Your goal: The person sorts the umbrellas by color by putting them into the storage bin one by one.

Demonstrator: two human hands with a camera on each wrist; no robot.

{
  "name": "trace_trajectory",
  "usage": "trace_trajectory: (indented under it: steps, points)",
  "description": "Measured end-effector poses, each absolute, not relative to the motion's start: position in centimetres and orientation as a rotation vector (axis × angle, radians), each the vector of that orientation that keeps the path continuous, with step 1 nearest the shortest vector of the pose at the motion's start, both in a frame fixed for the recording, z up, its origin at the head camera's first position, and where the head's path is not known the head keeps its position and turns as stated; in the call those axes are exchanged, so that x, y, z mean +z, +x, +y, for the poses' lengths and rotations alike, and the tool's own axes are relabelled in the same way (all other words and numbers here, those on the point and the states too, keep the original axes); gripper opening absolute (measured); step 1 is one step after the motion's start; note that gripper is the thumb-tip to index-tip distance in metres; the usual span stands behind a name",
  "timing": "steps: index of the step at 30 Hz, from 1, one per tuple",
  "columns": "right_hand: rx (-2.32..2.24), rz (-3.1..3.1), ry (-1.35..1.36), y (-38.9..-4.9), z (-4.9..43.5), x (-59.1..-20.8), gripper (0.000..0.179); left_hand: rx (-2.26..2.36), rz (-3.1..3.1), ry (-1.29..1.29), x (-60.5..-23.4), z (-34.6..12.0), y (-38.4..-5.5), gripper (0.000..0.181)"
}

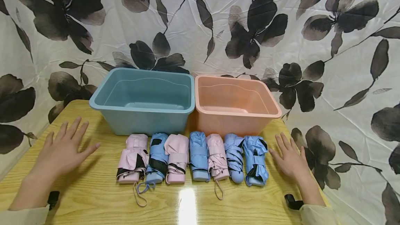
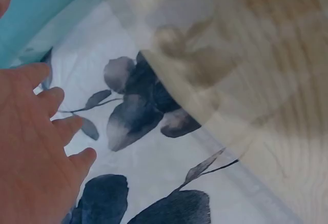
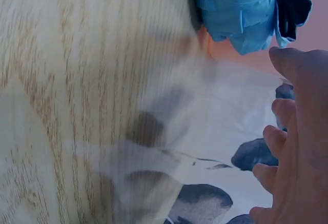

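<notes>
Several folded umbrellas lie side by side in a row on the wooden table (image 1: 93,197), among them a pink umbrella (image 1: 134,159) at the left end and a blue umbrella (image 1: 255,160) at the right end. My left hand (image 1: 64,148) is spread with straight fingers left of the row, touching no umbrella. On the other side, my right hand (image 1: 290,157) is held with fingers extended, nearest to the end blue umbrella (image 3: 241,14). Both hands hold nothing. In the left wrist view, the left hand (image 2: 41,147) has its fingers apart.
Behind the umbrellas stand a teal bin (image 1: 143,122) on the left and a pinkish-orange bin (image 1: 231,124) on the right, rims nearly touching. Their visible insides hold nothing. A white floral cloth (image 1: 206,55) hangs behind and around the table. Two cord loops (image 1: 140,193) trail toward the front.
</notes>
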State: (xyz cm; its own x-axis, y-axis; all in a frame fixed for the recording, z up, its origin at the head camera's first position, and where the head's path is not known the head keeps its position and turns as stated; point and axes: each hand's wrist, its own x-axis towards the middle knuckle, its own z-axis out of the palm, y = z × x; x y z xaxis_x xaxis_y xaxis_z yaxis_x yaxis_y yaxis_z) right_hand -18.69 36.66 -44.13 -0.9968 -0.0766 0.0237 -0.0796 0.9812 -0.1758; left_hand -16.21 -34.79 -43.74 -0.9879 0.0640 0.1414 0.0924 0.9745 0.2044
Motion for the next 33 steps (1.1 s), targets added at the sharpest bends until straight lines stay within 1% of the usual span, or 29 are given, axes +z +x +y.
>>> trace_trajectory:
  steps: [9,15,23,29,33]
  points:
    - [0.373,-3.038,0.138,-18.7,36.6,-43.6,0.077,-0.274,-2.941,-0.108,-41.3,-34.5,-16.7,0.097]
    - [0.634,-2.946,0.205,-18.6,36.1,-43.4,0.077,-0.283,-2.893,-0.07,-38.9,-34.3,-17.6,0.099]
    - [0.968,-2.89,0.259,-18.4,34.7,-43.6,0.087,-0.319,-2.87,-0.131,-35.8,-33.0,-20.0,0.11]
    - [1.028,-2.939,0.291,-18.7,34.2,-44.2,0.097,-0.34,-2.893,-0.252,-34.4,-32.0,-22.4,0.112]
    - [1.017,-2.973,0.302,-18.9,34.1,-44.6,0.1,-0.326,-2.921,-0.314,-33.6,-31.6,-23.8,0.111]
